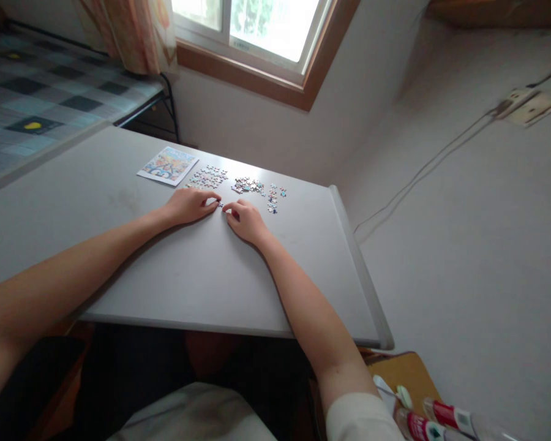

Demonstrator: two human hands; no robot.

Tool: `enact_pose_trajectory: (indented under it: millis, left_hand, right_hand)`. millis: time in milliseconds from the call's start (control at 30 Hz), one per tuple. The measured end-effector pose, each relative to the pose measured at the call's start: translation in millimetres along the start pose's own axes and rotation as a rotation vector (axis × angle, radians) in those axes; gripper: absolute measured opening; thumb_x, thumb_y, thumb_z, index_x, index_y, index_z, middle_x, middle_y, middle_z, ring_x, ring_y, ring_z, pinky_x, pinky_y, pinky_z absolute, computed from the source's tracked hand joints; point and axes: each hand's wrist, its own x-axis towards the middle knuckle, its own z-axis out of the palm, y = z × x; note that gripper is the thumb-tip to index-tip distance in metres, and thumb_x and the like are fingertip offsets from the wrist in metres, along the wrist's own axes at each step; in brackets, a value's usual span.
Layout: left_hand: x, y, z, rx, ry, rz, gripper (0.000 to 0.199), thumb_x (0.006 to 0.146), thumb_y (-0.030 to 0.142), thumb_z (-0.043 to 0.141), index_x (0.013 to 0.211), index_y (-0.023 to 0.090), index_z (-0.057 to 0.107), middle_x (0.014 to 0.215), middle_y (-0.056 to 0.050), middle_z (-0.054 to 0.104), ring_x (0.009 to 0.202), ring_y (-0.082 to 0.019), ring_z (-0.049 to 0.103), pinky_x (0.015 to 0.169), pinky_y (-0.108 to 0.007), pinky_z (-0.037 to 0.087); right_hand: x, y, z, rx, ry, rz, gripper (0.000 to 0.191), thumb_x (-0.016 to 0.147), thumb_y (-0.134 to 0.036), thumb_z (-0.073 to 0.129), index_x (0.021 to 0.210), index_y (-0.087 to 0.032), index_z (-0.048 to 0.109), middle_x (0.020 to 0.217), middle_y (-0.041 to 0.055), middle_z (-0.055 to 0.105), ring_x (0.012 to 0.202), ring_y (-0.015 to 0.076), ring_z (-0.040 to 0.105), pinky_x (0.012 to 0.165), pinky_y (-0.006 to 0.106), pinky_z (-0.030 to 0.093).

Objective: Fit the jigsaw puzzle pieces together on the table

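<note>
Containers: two bottles with red labels (450, 416) lie at the lower right of the frame, by a yellow-brown surface (411, 365); their contents cannot be told. Count on the white table (202, 275): one printed picture sheet (168, 165), upper left of centre, and three groups of jigsaw pieces to its right, namely a spread-out group (210, 176), a heaped group (248, 185) and a loose group (272, 199); single pieces are too small to count reliably. One small piece (221, 204) lies apart, just above the frame's centre and below the groups, at the left hand's (190, 206) fingertips and just beside those of the right hand (247, 222). The left thumb and forefinger stand narrow; whether they grip the piece cannot be told. The right fingers are curled, their gap narrow; any hold there cannot be told.
</note>
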Motion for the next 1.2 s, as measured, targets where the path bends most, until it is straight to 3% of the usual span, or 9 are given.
enact_pose_trajectory:
  millis: [1200]
  left_hand:
    - [-0.2,1.0,0.4,-0.001,-0.004,-0.002,0.043,0.087,0.046,0.041,0.116,0.029,0.069,0.075,0.0,0.07,0.074,-0.018,0.065,0.061,-0.024,0.038]
  right_hand:
    - [0.1,-3.9,-1.4,0.018,-0.011,0.024,0.022,0.087,-0.022,0.051,0.099,-0.022,0.07,0.083,0.0015,0.057,0.08,0.0141,0.052,0.082,0.028,0.04]
